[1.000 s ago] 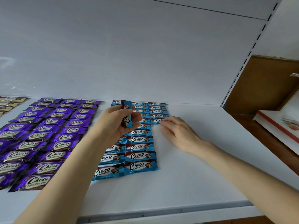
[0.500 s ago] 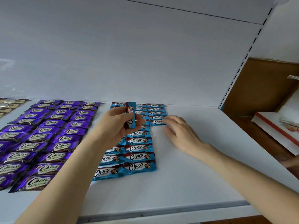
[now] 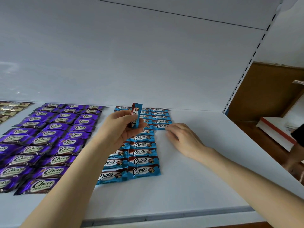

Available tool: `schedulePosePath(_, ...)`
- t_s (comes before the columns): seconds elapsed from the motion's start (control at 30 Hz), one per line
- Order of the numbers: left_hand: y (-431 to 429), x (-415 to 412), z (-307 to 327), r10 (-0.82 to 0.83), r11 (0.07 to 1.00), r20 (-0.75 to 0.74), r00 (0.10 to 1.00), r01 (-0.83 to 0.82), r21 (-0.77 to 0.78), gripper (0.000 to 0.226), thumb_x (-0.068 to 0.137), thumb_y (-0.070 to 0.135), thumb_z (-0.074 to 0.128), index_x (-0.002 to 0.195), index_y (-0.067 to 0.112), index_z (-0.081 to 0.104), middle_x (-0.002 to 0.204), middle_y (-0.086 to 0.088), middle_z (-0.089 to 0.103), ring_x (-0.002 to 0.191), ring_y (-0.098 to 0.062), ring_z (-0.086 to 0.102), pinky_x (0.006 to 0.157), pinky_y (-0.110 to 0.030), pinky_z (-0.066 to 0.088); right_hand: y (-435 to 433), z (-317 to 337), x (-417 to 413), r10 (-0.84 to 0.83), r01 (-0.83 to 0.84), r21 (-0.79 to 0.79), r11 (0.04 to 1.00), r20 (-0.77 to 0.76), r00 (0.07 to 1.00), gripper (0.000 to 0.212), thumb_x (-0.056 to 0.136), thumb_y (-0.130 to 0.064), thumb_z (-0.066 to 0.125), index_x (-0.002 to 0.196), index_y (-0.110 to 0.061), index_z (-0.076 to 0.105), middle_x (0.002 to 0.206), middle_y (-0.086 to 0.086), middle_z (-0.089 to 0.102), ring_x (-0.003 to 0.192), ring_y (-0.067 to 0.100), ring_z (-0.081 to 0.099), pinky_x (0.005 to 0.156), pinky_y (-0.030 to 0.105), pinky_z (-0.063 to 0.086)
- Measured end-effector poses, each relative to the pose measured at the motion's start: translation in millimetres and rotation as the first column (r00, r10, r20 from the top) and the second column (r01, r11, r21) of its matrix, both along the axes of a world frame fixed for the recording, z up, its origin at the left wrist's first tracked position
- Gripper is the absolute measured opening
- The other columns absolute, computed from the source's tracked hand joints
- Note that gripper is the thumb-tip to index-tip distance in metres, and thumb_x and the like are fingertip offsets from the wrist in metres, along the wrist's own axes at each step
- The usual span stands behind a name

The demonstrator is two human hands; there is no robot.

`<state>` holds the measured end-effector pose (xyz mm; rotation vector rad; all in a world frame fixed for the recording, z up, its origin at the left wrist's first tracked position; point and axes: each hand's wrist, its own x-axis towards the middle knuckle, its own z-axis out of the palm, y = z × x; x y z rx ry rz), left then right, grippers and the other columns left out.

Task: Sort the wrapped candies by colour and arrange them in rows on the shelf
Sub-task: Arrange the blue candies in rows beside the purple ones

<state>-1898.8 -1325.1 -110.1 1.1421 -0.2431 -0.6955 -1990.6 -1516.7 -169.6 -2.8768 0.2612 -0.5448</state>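
Blue candy (image 3: 135, 118) upright, pinched by L hand (image 3: 120, 129), R hand (image 3: 182, 139) relaxed on shelf (image 3: 197, 186)

**Left hand raised and pinching, right hand flat**

The left hand (image 3: 121, 129) is lifted, its thumb and curled fingers pinching a blue candy (image 3: 136, 117) that stands upright. Its bare forearm reaches in from the lower left. The right hand (image 3: 184, 139) lies palm down on the shelf (image 3: 197, 186) with loosely extended fingers, its forearm entering from the lower right.
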Motion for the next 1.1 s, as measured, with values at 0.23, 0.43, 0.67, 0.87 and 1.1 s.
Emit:
schedulePosePath(0.23,-2,-2,-4,-0.076,0.996,0.105,0.992,0.071,0.046,0.009,0.089,-0.003,0.053,0.09,0.003,0.059,0.076,-0.011,0.069,0.061,-0.014,0.069,0.052,-0.019,0.055,-1,8,-1,0.0,-0.025,0.156,0.987,0.157,0.988,0.027,0.092,-0.017,0.049,0.108,0.001,0.062,0.112,0.013,0.061,0.105,0.024,0.055,0.092,0.025,0.038)
schedulePosePath(0.43,-4,-4,-5,-0.208,0.974,0.195,0.959,0.184,0.13,0.007,0.083,0.002,0.06,0.089,0.005,0.059,0.072,-0.005,0.072,0.063,-0.014,0.07,0.054,-0.018,0.056,21,54,-4,0.066,-0.213,0.611,0.763,0.254,0.965,0.02,0.09,-0.012,0.055,0.11,-0.017,0.056,0.095,-0.008,0.062,0.081,0.0,0.063,0.076,0.011,0.048)
schedulePosePath(0.67,-3,-6,-5,-0.176,0.98,0.177,0.968,0.156,0.122,0.007,0.085,0.011,0.06,0.083,0.005,0.058,0.065,-0.003,0.07,0.059,-0.013,0.069,0.047,-0.015,0.052,30,61,-6,0.092,-0.28,0.732,0.621,0.286,0.954,0.02,0.086,0.001,0.058,0.088,-0.019,0.058,0.067,-0.008,0.064,0.057,0.002,0.062,0.056,0.015,0.049)
schedulePosePath(0.87,-4,-3,-8,-0.195,0.975,0.195,0.961,0.167,0.149,0.008,0.089,0.011,0.055,0.087,0.004,0.059,0.065,-0.007,0.068,0.055,-0.011,0.068,0.048,-0.016,0.053,25,54,-13,0.204,-0.308,0.538,0.785,0.244,0.948,0.033,0.078,-0.007,0.07,0.096,-0.031,0.057,0.099,-0.012,0.06,0.086,-0.01,0.056,0.073,0.008,0.043)
schedulePosePath(1.1,-8,2,-18,-0.041,0.904,0.676,0.735,-0.261,0.339,0.016,0.094,0.013,0.052,0.086,0.007,0.065,0.071,-0.005,0.069,0.064,-0.018,0.067,0.063,-0.032,0.057,-5,29,-19,0.042,-0.073,0.372,0.925,0.088,0.995,0.02,0.079,-0.011,0.069,0.099,-0.016,0.065,0.09,-0.007,0.061,0.083,0.007,0.055,0.069,0.012,0.038)
